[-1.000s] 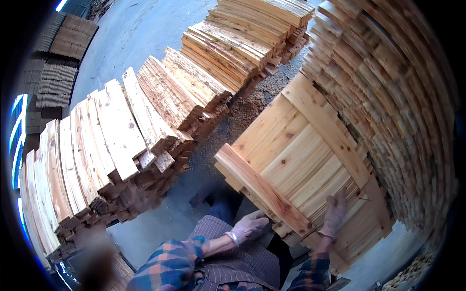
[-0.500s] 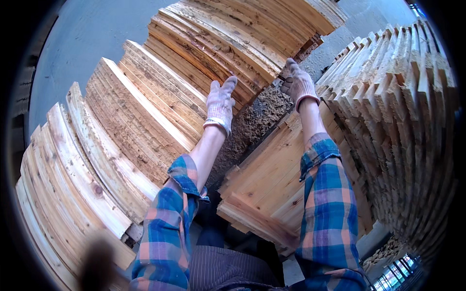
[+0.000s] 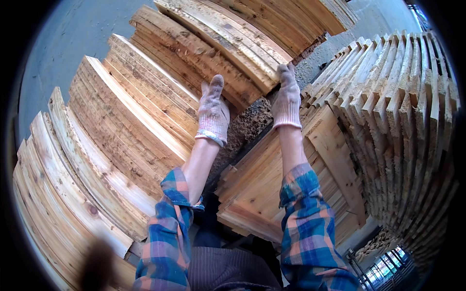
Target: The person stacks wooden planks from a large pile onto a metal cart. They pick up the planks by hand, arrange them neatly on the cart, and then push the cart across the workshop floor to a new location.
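Observation:
Both my hands wear pale knitted gloves and are at the near end of a bundle of rough-edged wooden boards point(image 3: 194, 53). My left hand point(image 3: 213, 110) presses against the bundle's left side with its thumb up; part of its fingers is hidden. At the right side of the bundle, my right hand point(image 3: 286, 96) is closed on the board ends, fingertips partly out of sight. The bundle leans slightly apart from the boards behind it, and a dark gap shows between some of its boards.
A long row of upright boards point(image 3: 126, 116) runs along the left. Below my right arm lies a pile of flat planks point(image 3: 257, 189). A tall stack of thin boards point(image 3: 388, 111) stands at the right. Sawdust point(image 3: 247, 123) covers the floor strip between them.
My right hand has moved left, closer to my left hand, onto the board ends. The bundle has shifted towards me and spread a little from the boards behind.

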Motion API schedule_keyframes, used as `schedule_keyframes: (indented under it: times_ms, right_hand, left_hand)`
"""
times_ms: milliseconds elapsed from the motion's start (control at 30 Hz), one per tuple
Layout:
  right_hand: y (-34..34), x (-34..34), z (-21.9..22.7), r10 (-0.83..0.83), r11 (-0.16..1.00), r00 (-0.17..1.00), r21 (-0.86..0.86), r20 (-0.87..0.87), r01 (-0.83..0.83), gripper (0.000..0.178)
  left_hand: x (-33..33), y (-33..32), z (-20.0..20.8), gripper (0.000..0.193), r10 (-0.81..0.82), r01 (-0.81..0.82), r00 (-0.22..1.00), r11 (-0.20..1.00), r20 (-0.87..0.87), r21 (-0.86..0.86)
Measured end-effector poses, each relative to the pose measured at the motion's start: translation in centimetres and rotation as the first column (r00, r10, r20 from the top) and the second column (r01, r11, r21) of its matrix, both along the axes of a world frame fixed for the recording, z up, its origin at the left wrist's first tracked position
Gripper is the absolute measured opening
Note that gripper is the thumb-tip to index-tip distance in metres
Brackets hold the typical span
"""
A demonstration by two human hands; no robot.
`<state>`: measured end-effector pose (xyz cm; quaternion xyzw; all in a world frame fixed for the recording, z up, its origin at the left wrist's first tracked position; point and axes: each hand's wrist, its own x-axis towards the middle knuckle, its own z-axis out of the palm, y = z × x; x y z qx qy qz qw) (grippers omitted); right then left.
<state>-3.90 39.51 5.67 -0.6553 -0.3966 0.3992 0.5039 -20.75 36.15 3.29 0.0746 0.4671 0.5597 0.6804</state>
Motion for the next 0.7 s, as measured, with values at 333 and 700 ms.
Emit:
schedule_keyframes:
  times_ms: [333, 700]
  right_hand:
    - [3.8, 0.8, 3.6, 0.138, 0.99, 0.904, -0.089, 0.405, -0.112, 0.087]
    - [1.8, 0.1, 6.1, 0.441, 0.881, 0.888, -0.126, -0.131, -0.456, 0.054]
  left_hand:
    - [1.5, 2.7, 3.8, 0.089, 0.154, -0.106, 0.982, 0.928, 0.107, -0.358]
    - [0.6, 2.3, 7.0, 0.047, 0.152, -0.199, 0.931, 0.974, -0.332, -0.111]
